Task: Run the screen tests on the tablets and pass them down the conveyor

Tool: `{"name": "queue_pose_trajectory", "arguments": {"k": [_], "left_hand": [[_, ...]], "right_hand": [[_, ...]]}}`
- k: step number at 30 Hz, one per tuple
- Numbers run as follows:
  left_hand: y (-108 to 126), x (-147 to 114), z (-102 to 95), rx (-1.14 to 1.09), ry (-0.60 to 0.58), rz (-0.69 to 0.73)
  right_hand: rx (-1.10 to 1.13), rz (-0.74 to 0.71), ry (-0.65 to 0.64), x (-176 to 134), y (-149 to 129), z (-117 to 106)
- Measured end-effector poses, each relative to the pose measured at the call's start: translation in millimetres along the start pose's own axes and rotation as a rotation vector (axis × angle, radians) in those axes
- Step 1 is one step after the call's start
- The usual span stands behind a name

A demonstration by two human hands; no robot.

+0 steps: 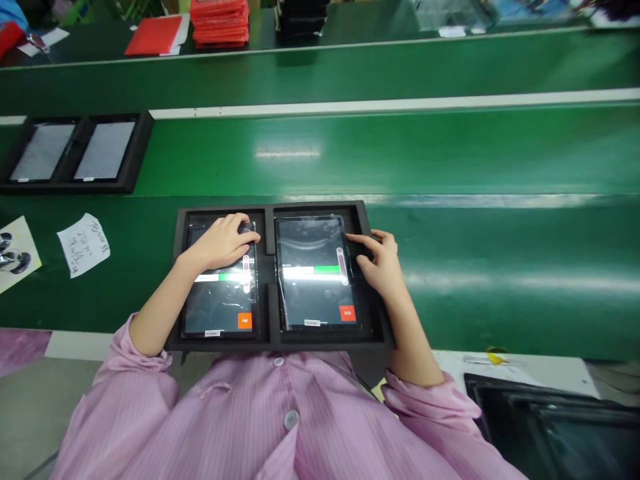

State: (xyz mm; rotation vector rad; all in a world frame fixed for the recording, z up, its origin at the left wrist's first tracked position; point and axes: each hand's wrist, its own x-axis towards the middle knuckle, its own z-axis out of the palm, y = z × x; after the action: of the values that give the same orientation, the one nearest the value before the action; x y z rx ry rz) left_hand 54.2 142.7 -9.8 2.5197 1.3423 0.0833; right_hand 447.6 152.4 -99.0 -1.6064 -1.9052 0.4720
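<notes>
A black foam tray (pixel 271 339) with two compartments lies at the bench's near edge, a lit tablet in each. My left hand (pixel 225 241) rests over the upper part of the left tablet (pixel 215 310), fingers bent but apart near its right edge; that tablet shows an orange box marked "Fail". At the right tablet (pixel 315 300), my right hand (pixel 380 260) reaches over the tray's right wall. Its index finger is stretched to the tablet's upper right edge, the thumb apart below. This screen shows a red box and a white-green bar. Clear film seems to cover both tablets.
Another black tray (pixel 127 177) with two tablets sits at the back left. A handwritten paper (pixel 84 245) and a yellowish card (pixel 23 257) lie left on the green bench. Red packets (pixel 220 23) are stacked on the far shelf. Dark trays (pixel 560 420) stand at lower right.
</notes>
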Motion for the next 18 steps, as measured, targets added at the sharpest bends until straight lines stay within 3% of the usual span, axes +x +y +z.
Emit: {"name": "queue_pose_trajectory", "arguments": {"k": [2,5,7,9,13,18], "left_hand": [[-9.4,-19.9,-4.7,-0.032,0.029,-0.042],[-25.6,-59.3,-6.7,-0.047,0.143,-0.275],[-34.5,-80.7,-2.6,-0.063,0.192,-0.409],[-40.5,-92.3,3.8,-0.076,0.181,-0.442],[-47.7,-93.1,10.7,-0.068,0.143,-0.429],[-41.5,-77.9,0.4,0.056,0.084,-0.421]], "right_hand": [[-0.013,0.000,-0.009,0.3,-4.6,-2.0],[-0.090,-0.048,0.018,-9.1,-24.8,-15.0],[-0.180,-0.171,0.007,-24.8,-46.5,-26.3],[-0.246,-0.353,-0.075,-44.9,-70.5,-33.1],[-0.264,-0.632,-0.283,-76.0,-105.8,-24.0],[-0.247,-0.607,-0.372,-74.6,-104.7,-15.1]]}}
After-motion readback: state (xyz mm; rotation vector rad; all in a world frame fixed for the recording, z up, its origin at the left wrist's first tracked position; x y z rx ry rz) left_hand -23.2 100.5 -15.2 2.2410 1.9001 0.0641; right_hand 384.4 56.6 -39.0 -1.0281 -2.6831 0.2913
